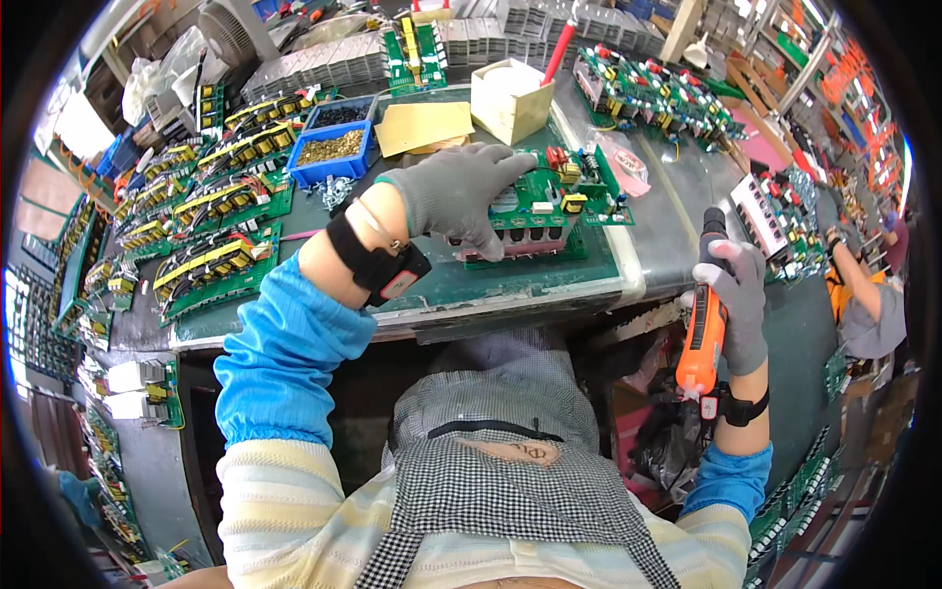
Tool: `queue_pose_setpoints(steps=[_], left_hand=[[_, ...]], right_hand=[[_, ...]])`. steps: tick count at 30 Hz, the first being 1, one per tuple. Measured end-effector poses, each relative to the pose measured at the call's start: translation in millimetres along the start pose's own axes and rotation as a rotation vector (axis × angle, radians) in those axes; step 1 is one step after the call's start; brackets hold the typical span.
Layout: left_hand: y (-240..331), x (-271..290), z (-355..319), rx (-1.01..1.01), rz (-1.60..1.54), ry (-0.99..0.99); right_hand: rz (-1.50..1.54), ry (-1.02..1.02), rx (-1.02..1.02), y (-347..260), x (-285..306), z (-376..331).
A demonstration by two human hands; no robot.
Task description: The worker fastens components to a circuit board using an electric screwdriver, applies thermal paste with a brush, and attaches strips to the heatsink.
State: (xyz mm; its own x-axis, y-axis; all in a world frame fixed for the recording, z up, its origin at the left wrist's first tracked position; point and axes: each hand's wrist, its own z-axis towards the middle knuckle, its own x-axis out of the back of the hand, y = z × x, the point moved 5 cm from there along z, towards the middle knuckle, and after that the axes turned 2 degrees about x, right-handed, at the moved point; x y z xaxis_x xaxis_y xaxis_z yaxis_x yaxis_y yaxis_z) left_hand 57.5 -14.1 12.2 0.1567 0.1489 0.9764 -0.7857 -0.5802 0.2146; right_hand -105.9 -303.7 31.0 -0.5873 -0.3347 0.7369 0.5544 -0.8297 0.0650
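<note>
My left hand, in a grey glove, grips the left end of a green circuit board assembly. Its fingers reach over the top, and the thumb lies along the near side. Black, red and yellow components stand on that board, with a row of dark parts on a pale bar at its near edge. Farther right, my right hand, gloved in grey too, is wrapped around an orange and black electric screwdriver. The screwdriver's black nose points away from me, apart from the board.
Two blue bins of small fasteners stand behind my left hand, near loose screws. Yellow sheets and a white box lie farther back. Finished-looking boards crowd the left; more boards stand right. A co-worker sits far right.
</note>
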Motion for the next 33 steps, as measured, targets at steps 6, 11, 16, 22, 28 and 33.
queue_pose_setpoints(steps=[6, 11, 16, 22, 28, 33], left_hand=[[9, -4, -3, 0.087, 0.029, 0.018], [9, -10, -2, 0.095, 0.079, 0.085], [10, -7, 1, 0.111, 0.039, 0.012], [26, -8, 9, 0.216, 0.134, 0.123], [32, -8, -1, 0.28, 0.137, 0.199], [23, -5, -11, 0.169, 0.211, 0.177]], right_hand=[[0.094, -0.059, -0.037, 17, -42, -17], [0.118, -0.137, -0.012, 21, -79, -42], [0.129, -0.21, -0.009, 23, -90, -57], [0.022, -0.214, 0.006, 18, -91, -63], [0.017, -0.019, -0.157, 25, -101, -79], [0.552, -0.024, -1.218, 32, -113, -108]])
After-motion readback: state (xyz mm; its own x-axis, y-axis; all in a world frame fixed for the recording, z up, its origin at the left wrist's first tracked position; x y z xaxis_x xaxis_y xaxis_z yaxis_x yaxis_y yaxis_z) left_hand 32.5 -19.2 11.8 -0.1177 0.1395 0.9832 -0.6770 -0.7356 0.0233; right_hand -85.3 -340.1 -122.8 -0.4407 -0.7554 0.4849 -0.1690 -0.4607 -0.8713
